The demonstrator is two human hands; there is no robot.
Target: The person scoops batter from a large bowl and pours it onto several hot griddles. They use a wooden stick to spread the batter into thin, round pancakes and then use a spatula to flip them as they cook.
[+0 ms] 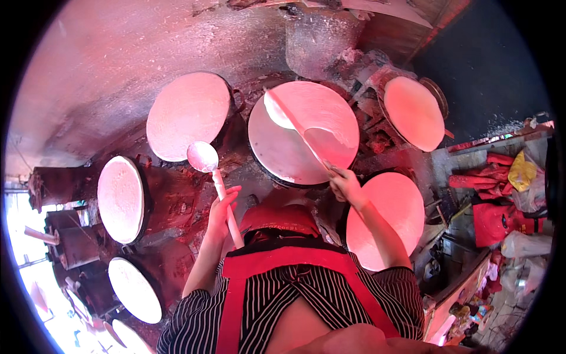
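Observation:
My right hand [346,186] grips the near end of a long, thin wooden spreader [294,121], which lies slantwise across a round griddle [283,155] in front of me. Wet, pale batter [318,99] coats the far and right part of that griddle, thicker and brighter at the left of the spreader; the near left part looks thinly coated or bare. In my left hand [222,211] is the long handle of a ladle [203,156]. Its bowl is raised, and in the picture it overlaps the near edge of the left griddle [190,115], which a pale round sheet covers.
More round griddles with pale sheets stand around me: right [387,221], far right [413,113] and left [120,199]. A large grey vessel [318,42] stands behind the middle griddle. Red cloths [482,177] and plastic bags lie at the right. I wear a red apron [283,256].

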